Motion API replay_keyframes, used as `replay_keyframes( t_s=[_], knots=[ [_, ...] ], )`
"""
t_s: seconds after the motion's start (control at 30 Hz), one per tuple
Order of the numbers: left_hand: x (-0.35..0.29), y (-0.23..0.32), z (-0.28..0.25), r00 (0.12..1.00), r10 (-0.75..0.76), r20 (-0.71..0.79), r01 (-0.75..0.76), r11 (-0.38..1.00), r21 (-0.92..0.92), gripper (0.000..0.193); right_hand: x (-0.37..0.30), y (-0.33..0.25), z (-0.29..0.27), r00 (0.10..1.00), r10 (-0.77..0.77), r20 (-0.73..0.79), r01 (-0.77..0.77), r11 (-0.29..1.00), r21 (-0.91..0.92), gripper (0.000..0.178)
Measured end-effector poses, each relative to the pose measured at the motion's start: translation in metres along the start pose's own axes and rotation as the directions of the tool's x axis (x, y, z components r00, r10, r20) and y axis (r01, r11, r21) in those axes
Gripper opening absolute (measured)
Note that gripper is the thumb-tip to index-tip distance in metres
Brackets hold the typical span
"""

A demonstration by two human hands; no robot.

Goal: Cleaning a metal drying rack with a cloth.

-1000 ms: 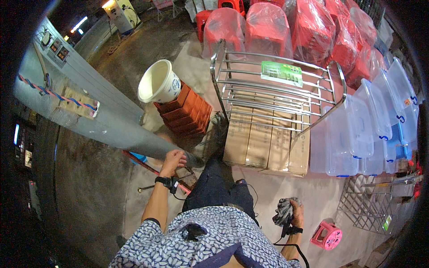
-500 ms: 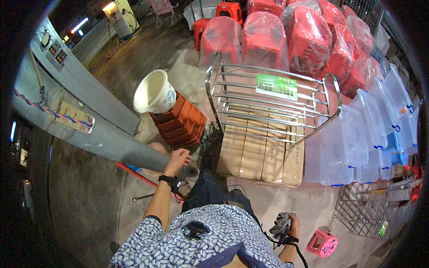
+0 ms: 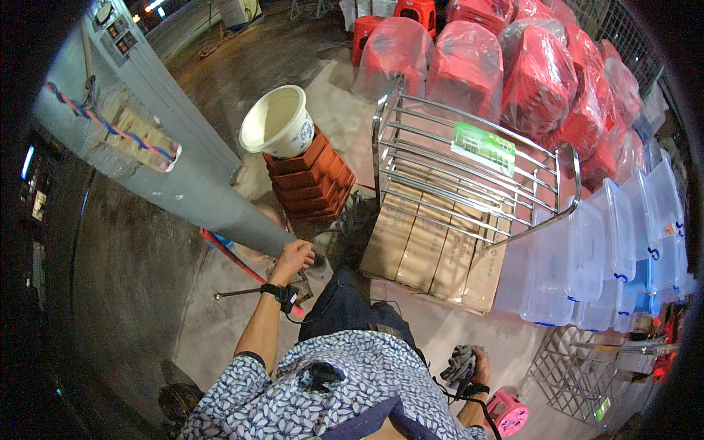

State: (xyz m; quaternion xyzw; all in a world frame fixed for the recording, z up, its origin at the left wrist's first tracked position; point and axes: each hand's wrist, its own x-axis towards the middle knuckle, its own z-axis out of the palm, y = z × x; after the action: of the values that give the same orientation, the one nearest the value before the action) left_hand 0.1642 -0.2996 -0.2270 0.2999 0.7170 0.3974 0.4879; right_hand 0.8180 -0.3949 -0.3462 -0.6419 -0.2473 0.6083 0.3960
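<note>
Concrete floor [image 3: 220, 330] is crossed on the left by a grey pillar [image 3: 220, 209], and the far side is lined with red seats [image 3: 466, 73] stacked under clear plastic film. Among the containers, a white bucket [image 3: 293, 132] is set, tilted, on a leaning stack of brick-red pots [image 3: 312, 183], its pale inner wall exposed. Four brown cartons [image 3: 433, 257] are lined up side by side, and a metal rack [image 3: 469, 183] is seen above them; whether they are touched by it cannot be told. Clear plastic boxes [image 3: 587, 249] are piled to the right, with something blue showing among them.

A green label [image 3: 482, 149] is fixed to the rack, blue decoration is carried by the bucket, and print on the cartons is too small to be read.

The left hand [image 3: 296, 257] is loosely curled, with nothing seen in it, near the pillar's lower end; contact cannot be told. By the right hand [image 3: 480, 365], a crumpled grey bundle [image 3: 460, 365], glove-like in shape, is gripped at the lower right, near a pink stool [image 3: 507, 414]. Open floor is left between the cartons' near edge and the right hand.
</note>
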Motion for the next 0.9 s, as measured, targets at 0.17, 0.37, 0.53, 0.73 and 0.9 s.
replay_keyframes(
  t_s=[0.17,0.37,0.53,0.73,0.9],
  knots=[
    [-0.007,-0.007,-0.013,0.999,0.013,-0.045,-0.012,1.0,0.006,0.035,-0.011,-0.052,0.034,0.984,0.173,0.052,-0.179,0.969,0.167,0.023],
    [0.01,0.023,0.004,0.999,0.0,0.038,-0.002,0.999,0.04,0.032,-0.075,-0.091,0.078,0.952,0.293,0.089,-0.305,0.93,0.206,0.028],
    [0.047,0.04,0.002,0.993,0.045,0.111,-0.045,0.999,-0.004,0.031,-0.12,-0.087,0.085,0.993,0.109,0.043,-0.114,0.984,0.135,0.032],
    [0.102,0.039,0.011,0.98,-0.189,0.054,0.191,0.981,-0.029,0.031,-0.15,-0.058,0.08,0.94,0.34,0.0,-0.32,0.886,0.335,0.03],
    [0.18,-0.006,0.02,0.959,-0.281,0.042,0.283,0.958,-0.049,0.024,-0.177,-0.043,0.066,0.871,0.486,-0.072,-0.441,0.838,0.323,0.029]
  ],
)
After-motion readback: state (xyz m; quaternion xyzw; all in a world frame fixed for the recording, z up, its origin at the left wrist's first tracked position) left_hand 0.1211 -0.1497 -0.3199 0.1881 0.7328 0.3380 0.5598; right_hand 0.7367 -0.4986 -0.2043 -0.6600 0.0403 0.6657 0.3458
